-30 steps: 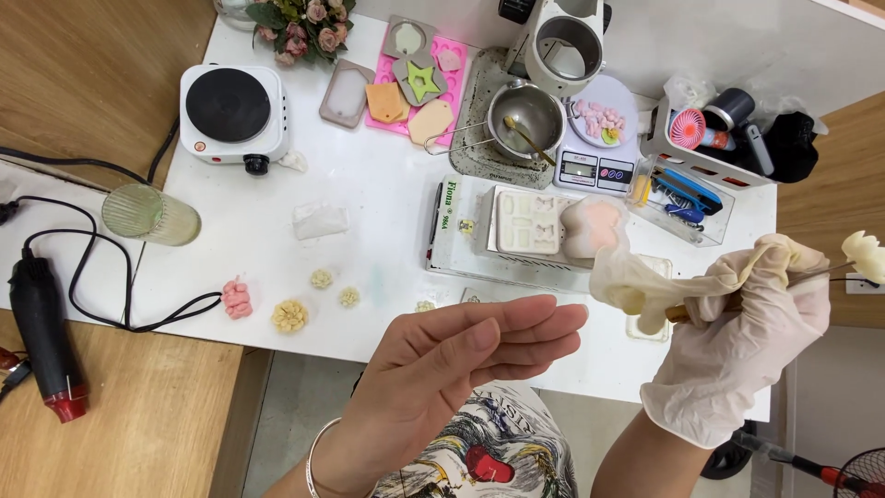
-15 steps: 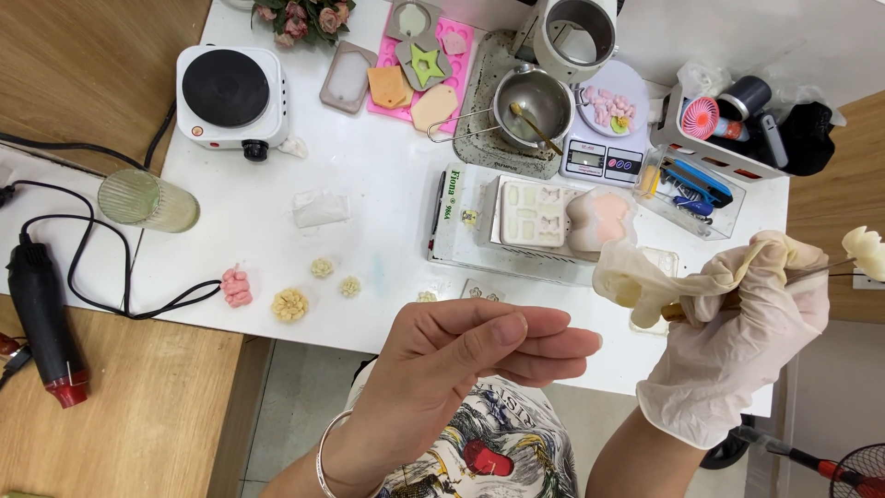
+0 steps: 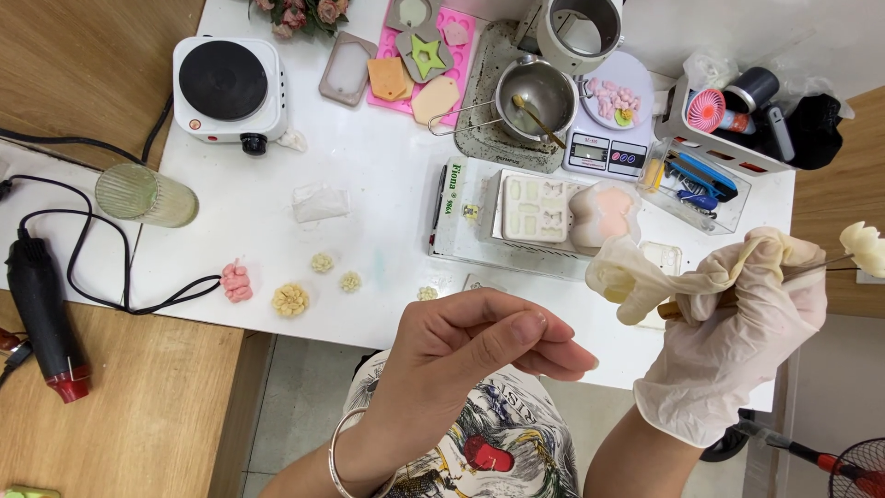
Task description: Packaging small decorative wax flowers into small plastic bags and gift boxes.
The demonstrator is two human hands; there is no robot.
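Both hands hover off the table [image 3: 387,194] edge: bare left hand [image 3: 461,355] pinched empty, gloved right hand [image 3: 737,341] fingers clenched on a stick [image 3: 816,269], loose glove [image 3: 636,281] too

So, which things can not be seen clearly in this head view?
- Thin stick in the right hand: its middle is hidden inside the gloved fist.
- Left hand: whether the pinched fingertips hold anything is too small to tell.
- Flower bunch: cut off by the top edge.
- Black fan: cut off at the bottom right corner.
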